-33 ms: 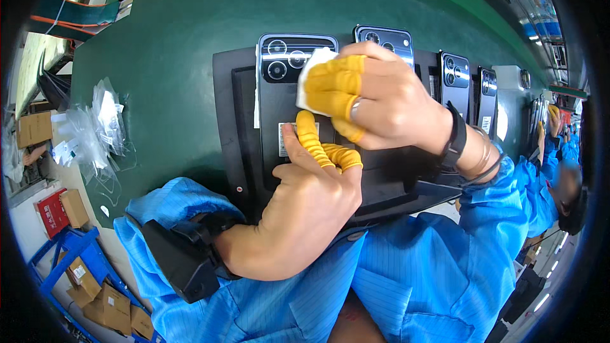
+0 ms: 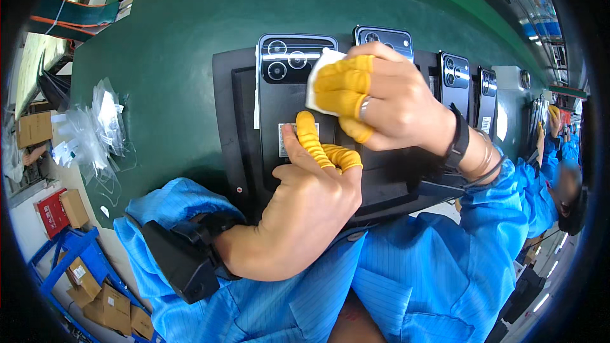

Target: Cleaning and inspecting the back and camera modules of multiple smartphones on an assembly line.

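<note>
Two hands, white cloth [image 2: 319, 76], phone [image 2: 289, 98], black tray [image 2: 232, 108]

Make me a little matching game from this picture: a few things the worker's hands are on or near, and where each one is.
Things:
1. white cloth
2. dark phone
3. clear plastic bags
4. row of other phones

Places:
A. lying loose on the green belt at the far left
B. pinched in the right hand
C. lined up on the belt to the right
D. face down on the black tray, steadied by the left hand

Pairs: 1-B, 2-D, 3-A, 4-C
</note>
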{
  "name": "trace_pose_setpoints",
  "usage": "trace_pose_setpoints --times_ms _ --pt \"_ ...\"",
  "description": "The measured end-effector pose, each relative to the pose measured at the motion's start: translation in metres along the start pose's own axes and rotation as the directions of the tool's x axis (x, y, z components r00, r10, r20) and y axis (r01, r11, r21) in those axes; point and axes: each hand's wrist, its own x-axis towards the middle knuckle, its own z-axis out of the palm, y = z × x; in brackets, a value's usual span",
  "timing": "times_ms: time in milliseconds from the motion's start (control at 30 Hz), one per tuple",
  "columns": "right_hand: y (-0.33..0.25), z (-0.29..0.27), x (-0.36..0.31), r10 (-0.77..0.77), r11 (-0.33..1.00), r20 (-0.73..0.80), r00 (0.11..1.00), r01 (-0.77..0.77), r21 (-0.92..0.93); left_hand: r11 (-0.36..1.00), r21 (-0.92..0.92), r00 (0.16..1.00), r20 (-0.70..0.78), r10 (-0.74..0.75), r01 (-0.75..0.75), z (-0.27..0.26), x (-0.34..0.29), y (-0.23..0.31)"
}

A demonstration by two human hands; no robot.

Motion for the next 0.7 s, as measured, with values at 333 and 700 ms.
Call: trace_pose_setpoints --times_ms 333,700 --pt "0.042 -0.022 0.023 0.114 0.989 -0.281 0.953 -0.137 -0.062 0.997 0.074 1.0 0.016 0.011 -0.012 0.005 0.005 0.0" --pt "0.033 -0.003 0.009 0.148 0.989 -0.097 0.984 -0.144 0.041 1.0 0.025 1.0 0.012 -0.011 0.011 0.005 0.002 -0.001"
